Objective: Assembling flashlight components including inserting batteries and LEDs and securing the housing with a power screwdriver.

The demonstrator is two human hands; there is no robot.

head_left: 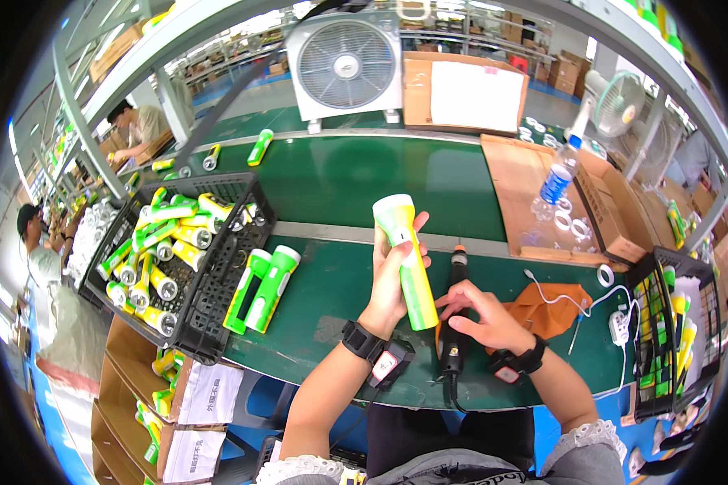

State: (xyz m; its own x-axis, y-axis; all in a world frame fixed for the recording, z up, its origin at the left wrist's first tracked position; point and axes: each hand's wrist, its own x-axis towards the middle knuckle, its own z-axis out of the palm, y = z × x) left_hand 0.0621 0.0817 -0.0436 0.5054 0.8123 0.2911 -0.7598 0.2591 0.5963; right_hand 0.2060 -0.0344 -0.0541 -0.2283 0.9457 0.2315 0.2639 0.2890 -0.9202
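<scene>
Fingers [421, 221] of the left hand [386, 287] are closed around a yellow-and-green flashlight [416, 283], held above the bench with its head toward eleven o'clock and its tail toward five. Right hand [489, 319]: digits part-curled over a black corded driver [452, 362]; whether they grip it or merely rest there, I cannot tell.

Clock directions below are taken from the held flashlight. Driver lies at five o'clock, its orange tip pointing to twelve. Orange cloth [546, 311] noted between three and four, a white cable [560, 301] running across it. Two green-and-white flashlights [272, 291] lie side by side on the green bench [323, 323] at nine. Beyond them, also at nine, stands a black crate [206, 323] holding many loose flashlights [188, 234]. Clear bottle [556, 186] with a blue label is upright at two. Box fan [346, 66] stands between eleven and twelve.
</scene>
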